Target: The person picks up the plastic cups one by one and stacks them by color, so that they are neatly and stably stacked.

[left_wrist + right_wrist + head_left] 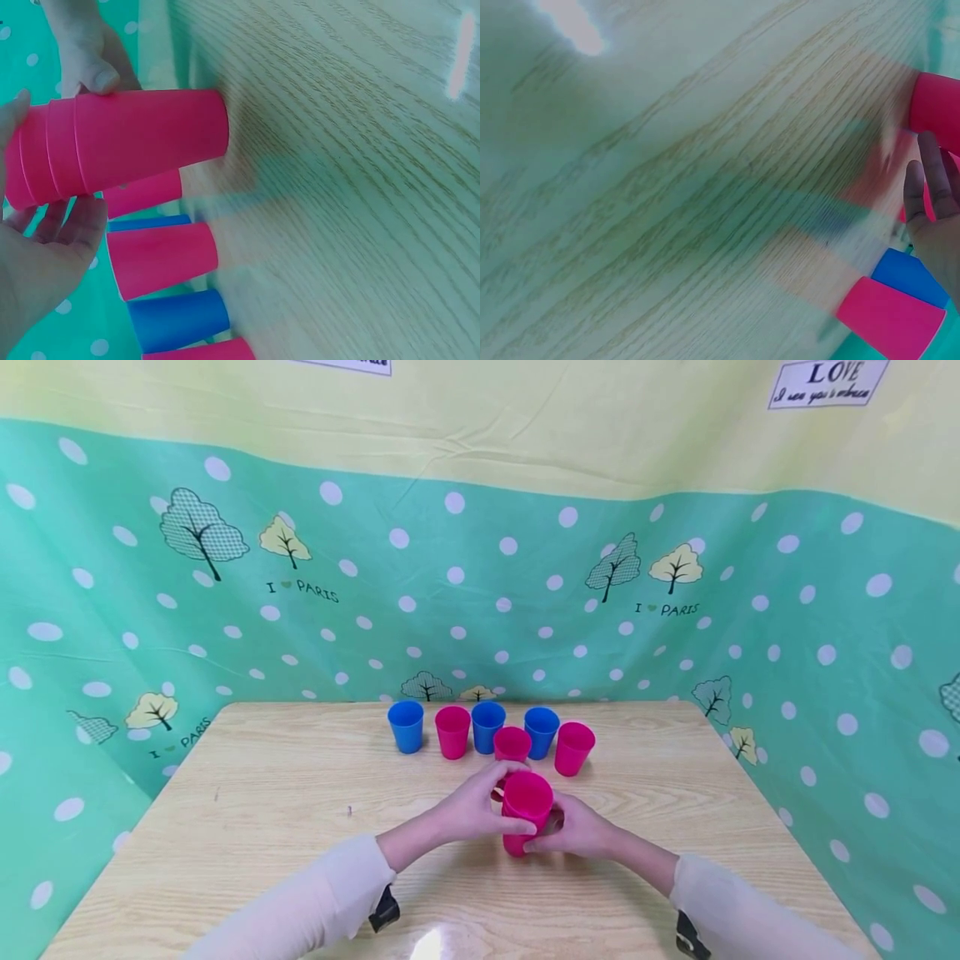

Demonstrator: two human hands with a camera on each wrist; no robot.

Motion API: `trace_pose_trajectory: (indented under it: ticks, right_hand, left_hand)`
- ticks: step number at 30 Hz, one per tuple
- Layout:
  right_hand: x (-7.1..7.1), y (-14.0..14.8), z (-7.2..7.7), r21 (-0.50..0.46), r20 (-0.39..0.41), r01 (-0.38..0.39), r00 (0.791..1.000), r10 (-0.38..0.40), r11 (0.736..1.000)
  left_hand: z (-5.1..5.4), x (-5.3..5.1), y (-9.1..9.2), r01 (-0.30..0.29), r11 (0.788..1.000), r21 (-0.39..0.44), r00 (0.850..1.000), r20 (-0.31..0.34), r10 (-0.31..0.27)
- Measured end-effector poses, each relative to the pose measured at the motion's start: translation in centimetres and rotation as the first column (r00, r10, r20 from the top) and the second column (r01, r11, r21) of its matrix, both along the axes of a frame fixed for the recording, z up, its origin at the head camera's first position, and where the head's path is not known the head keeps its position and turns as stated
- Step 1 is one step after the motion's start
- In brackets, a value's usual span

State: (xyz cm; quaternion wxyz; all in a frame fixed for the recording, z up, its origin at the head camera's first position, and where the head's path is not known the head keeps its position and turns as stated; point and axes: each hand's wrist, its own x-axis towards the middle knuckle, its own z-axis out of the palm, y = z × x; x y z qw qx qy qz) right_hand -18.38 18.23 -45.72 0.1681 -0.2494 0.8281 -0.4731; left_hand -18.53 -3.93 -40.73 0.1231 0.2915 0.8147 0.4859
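A nested stack of pink cups (525, 802) stands upright between both hands, near the middle of the table. Its stepped rims show in the left wrist view, where the stack (150, 135) lies sideways in the picture. My left hand (474, 806) grips the upper part near the rims, thumb in front and fingers behind. Lower down on the other side, my right hand (581, 828) holds the stack with its thumb at the front. In the right wrist view, the right hand's fingers (934, 176) extend beside the pink stack (939, 112). Just behind the stack is a single pink cup (512, 740).
Along the table's back stand blue cups (407, 728) and pink cups (453, 733) in alternation, mouths up. The rightmost pink cup (573, 750) sits slightly forward. A patterned green cloth (360, 635) hangs behind the wooden table (285, 793).
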Motion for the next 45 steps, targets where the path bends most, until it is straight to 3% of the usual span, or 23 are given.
trace_pose_trajectory:
  ticks: [8, 15, 21, 30, 37, 45]
  right_hand:
    - [0.0, 0.0, 0.0, 0.021, 0.002, 0.021, 1.000, -0.021, 1.000]
    - [0.0, -0.1, 0.2, 0.013, 0.038, 0.039, 0.999, -0.039, 0.999]
    - [0.1, -0.1, 0.2, 0.029, 0.039, 0.038, 0.998, -0.040, 0.999]
    - [0.3, -0.2, 0.2, 0.044, 0.029, 0.048, 0.998, -0.050, 0.998]
    - [0.3, -0.1, 0.1, 0.048, 0.027, 0.050, 0.998, -0.051, 0.998]
    - [0.2, -0.1, 0.4, 0.038, 0.046, 0.049, 0.998, -0.051, 0.998]
  left_hand:
    - [-0.3, -0.3, -0.7, -0.009, 1.000, 0.026, 0.999, 0.044, 0.008]
    - [-0.5, -1.3, -1.5, -0.084, 0.993, 0.082, 0.995, 0.057, 0.079]
    - [-1.6, -2.3, -2.1, -0.152, 0.983, 0.105, 0.988, 0.038, 0.148]
    - [-3.0, -3.7, -2.5, -0.278, 0.957, 0.088, 0.961, 0.015, 0.278]
    - [-3.8, -4.7, -1.8, -0.369, 0.928, 0.048, 0.929, 0.058, 0.366]
    - [-4.3, -5.1, -0.2, -0.403, 0.915, 0.008, 0.913, 0.065, 0.402]
